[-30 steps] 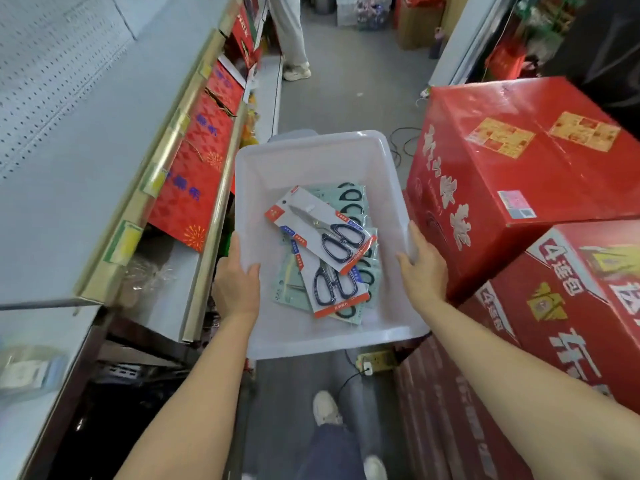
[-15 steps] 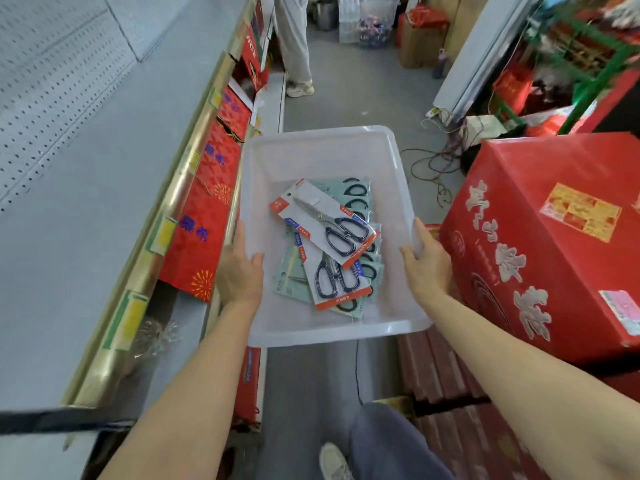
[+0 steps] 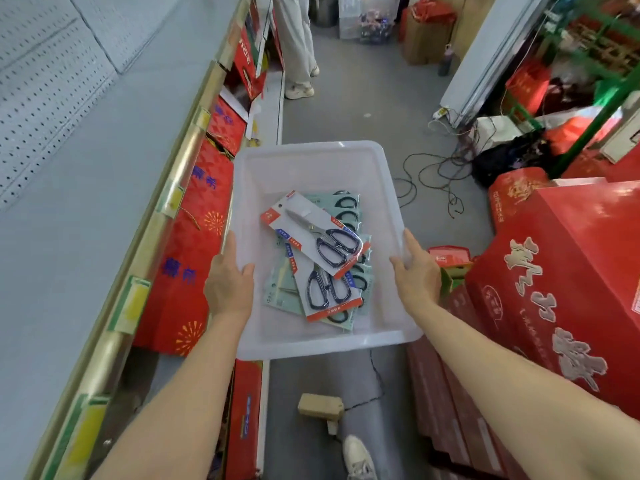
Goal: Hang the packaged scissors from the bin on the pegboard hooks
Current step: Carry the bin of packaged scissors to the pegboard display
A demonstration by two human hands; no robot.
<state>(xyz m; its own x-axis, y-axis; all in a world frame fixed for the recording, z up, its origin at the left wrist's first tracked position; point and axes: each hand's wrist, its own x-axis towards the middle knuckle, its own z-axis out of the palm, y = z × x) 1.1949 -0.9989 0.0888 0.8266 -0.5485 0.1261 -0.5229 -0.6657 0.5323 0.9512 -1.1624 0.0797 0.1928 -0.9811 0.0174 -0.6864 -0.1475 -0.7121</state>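
I carry a translucent white plastic bin [image 3: 311, 161] in front of me at waist height. My left hand [image 3: 228, 278] grips its left rim, and my right hand [image 3: 415, 271] grips its right rim. Inside lie several packaged scissors [image 3: 325, 244]: black-handled pairs on white cards with red corners on top, pale green cards underneath. A white pegboard [image 3: 45, 84] runs along the upper left behind a grey shelf; no hooks show on it.
A grey shelf top [image 3: 86, 202] with a gold edge rail and price tags runs along the left, red gift boxes [image 3: 194, 244] below it. Stacked red cartons [image 3: 561, 289] crowd the right. Cables [image 3: 433, 181] and a power strip [image 3: 320, 407] lie on the aisle floor. Another person's legs [image 3: 298, 46] stand ahead.
I have walked forward down the aisle with the bin held in both hands; the red cartons slid back to my right and more floor and cables came into view.
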